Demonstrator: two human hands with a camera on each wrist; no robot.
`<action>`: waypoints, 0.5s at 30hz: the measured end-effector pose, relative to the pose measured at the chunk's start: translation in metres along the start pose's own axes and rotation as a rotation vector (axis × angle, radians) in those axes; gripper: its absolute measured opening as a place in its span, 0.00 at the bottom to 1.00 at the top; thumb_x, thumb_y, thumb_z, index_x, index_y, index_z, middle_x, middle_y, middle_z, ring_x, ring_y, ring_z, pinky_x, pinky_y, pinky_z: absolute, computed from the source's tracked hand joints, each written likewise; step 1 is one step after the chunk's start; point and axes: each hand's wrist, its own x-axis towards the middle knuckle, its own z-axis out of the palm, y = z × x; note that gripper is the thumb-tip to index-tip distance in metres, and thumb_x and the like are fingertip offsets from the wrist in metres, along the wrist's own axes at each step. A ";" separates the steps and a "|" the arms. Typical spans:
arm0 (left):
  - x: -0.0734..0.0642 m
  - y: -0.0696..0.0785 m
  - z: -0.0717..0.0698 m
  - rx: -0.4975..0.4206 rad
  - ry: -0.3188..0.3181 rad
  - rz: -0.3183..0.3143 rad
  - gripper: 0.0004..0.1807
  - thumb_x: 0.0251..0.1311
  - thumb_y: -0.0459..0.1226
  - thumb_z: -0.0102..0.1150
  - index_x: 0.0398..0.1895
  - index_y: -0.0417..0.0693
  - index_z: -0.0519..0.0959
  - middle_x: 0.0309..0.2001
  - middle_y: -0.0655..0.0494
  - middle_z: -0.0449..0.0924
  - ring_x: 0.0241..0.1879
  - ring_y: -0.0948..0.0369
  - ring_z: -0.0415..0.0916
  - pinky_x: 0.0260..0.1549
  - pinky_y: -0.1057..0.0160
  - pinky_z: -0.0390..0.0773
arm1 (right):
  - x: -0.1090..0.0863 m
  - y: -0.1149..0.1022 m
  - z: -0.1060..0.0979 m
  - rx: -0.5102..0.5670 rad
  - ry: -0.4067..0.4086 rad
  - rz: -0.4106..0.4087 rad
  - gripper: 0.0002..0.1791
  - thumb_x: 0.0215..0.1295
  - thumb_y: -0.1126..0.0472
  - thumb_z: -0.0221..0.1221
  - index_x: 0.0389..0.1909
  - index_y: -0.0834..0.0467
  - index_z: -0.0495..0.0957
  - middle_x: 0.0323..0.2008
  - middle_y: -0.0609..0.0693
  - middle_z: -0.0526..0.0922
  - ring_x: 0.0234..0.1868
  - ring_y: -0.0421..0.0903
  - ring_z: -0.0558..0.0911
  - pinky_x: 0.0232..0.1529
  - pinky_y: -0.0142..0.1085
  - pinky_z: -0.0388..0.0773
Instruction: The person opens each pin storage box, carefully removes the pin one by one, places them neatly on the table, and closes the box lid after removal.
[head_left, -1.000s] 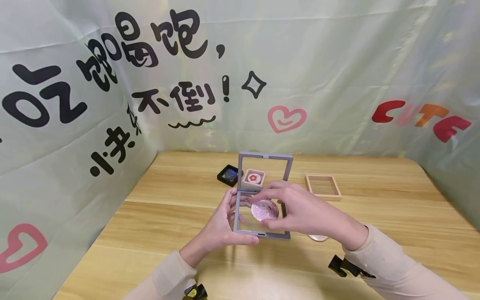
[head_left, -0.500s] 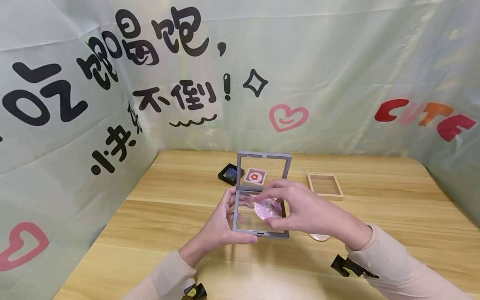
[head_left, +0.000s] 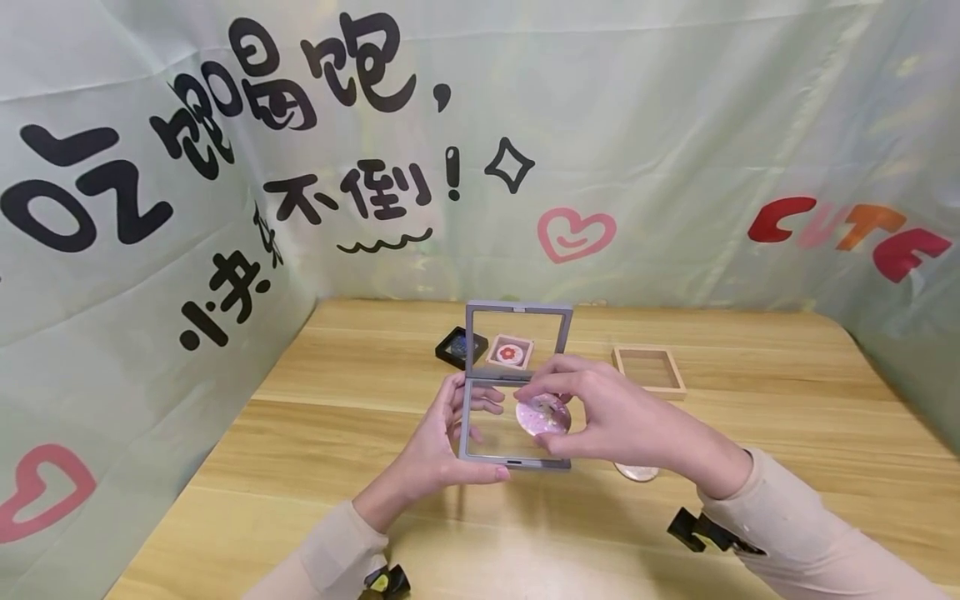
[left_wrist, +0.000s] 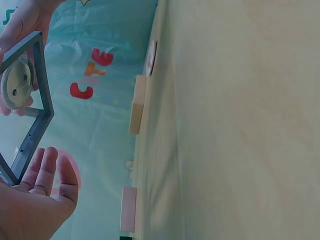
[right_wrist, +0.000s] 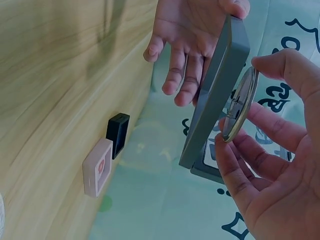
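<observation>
My left hand [head_left: 438, 442] holds a grey hinged display case [head_left: 487, 442] by its left side, thumb along the near edge and fingers behind. It stands opened, one framed clear film tilted up at the back, the other facing me. Over the lower film, toward its right side, my right hand [head_left: 611, 417] pinches a pinkish glittery round badge [head_left: 542, 415] between thumb and fingertips. In the right wrist view the pin on the badge's back [right_wrist: 240, 105] shows, with a small gap between badge and case. Through the film, the left fingers are visible in the head view.
At the back of the wooden table [head_left: 315, 467] are a black box [head_left: 450, 347] and a pink box [head_left: 529, 357] with a red-flower badge. A wooden box [head_left: 660, 393] lies at the right. Another round badge [head_left: 636, 472] is partly hidden below my right hand.
The display case has shifted slightly to the left, and the pinched badge slightly to the right, nearer the lower frame's right side. Both hands keep their holds.
</observation>
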 end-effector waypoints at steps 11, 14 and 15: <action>-0.001 0.001 -0.003 0.017 0.025 -0.018 0.57 0.45 0.34 0.85 0.77 0.52 0.58 0.70 0.48 0.75 0.67 0.49 0.75 0.55 0.54 0.83 | -0.006 0.005 -0.005 0.012 -0.002 0.045 0.22 0.56 0.61 0.71 0.54 0.48 0.88 0.48 0.40 0.85 0.37 0.34 0.77 0.35 0.29 0.78; -0.001 0.000 -0.003 0.008 0.029 -0.014 0.57 0.44 0.33 0.85 0.76 0.52 0.58 0.71 0.43 0.74 0.67 0.49 0.74 0.56 0.53 0.83 | -0.007 0.006 -0.005 0.014 0.000 0.055 0.22 0.56 0.61 0.71 0.54 0.47 0.88 0.48 0.39 0.85 0.36 0.33 0.77 0.34 0.29 0.77; -0.001 0.000 -0.003 0.005 0.029 -0.013 0.57 0.44 0.33 0.85 0.76 0.52 0.58 0.71 0.41 0.73 0.67 0.49 0.74 0.56 0.52 0.83 | -0.008 0.007 -0.005 0.014 0.001 0.057 0.22 0.56 0.61 0.71 0.54 0.47 0.88 0.47 0.39 0.85 0.36 0.33 0.77 0.33 0.29 0.77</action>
